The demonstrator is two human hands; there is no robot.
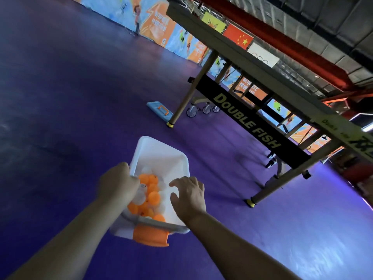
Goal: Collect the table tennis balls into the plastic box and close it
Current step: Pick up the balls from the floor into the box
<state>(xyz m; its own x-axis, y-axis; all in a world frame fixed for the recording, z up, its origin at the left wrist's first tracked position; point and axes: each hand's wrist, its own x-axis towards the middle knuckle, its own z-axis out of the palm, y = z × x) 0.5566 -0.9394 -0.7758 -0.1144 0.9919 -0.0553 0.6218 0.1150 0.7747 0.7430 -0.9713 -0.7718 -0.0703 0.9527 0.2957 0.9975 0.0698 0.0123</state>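
Box (161,147) white, open-topped, tilted, held above purple floor (60,98). Orange and white balls (153,197) heaped inside box, toward near end. Orange latch (150,236) on box's near end. Left hand (117,182) grips box's left rim, fingers curled over edge. Right hand (188,196) over box's right rim, fingers loosely spread, holding nothing; contact with rim unclear. Blue lid (159,111) flat on floor, well beyond box. Table (252,122) right of box, beyond it.
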